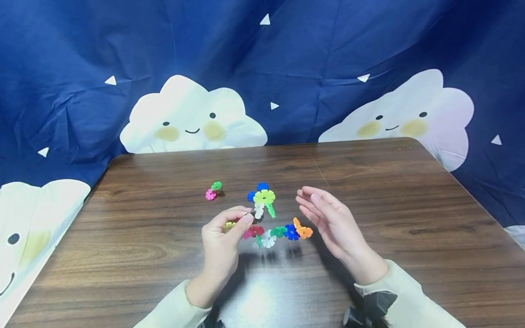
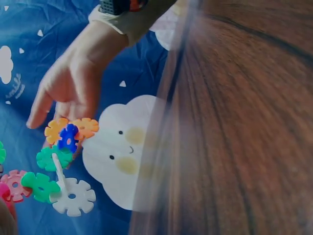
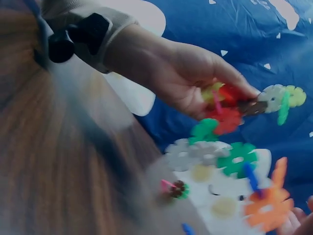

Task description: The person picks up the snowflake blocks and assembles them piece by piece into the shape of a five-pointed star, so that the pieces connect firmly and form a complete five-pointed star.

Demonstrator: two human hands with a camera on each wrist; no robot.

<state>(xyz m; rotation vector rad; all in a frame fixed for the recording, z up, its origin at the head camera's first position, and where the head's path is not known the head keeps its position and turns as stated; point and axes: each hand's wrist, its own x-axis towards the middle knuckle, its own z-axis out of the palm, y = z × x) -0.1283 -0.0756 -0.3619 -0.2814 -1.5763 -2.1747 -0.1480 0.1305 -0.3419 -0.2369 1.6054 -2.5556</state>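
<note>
My left hand [image 1: 223, 239] pinches a joined chain of notched plastic snowflake discs between thumb and fingers. Along the chain run a red disc [image 1: 256, 231], a white disc [image 1: 268, 239], a green disc [image 1: 279, 232], a blue disc [image 1: 291, 233] and orange discs [image 1: 303, 231]. A dark brown disc [image 3: 254, 106] at the fingertips links to a branch with a white disc [image 3: 271, 98] and a lime-yellow disc [image 1: 264, 197]. The left fingers partly hide a yellow disc [image 3: 210, 93]. Beside the orange end is my right hand [image 1: 334, 223], fingers extended and holding nothing.
Farther back on the wooden table [image 1: 143, 237] lies a small joined piece with a pink disc [image 1: 211, 194] and a green disc [image 1: 217, 185]. Blue discs [image 1: 262, 186] show behind the lime-yellow one. A blue cloud-print curtain [image 1: 295, 54] hangs behind the table.
</note>
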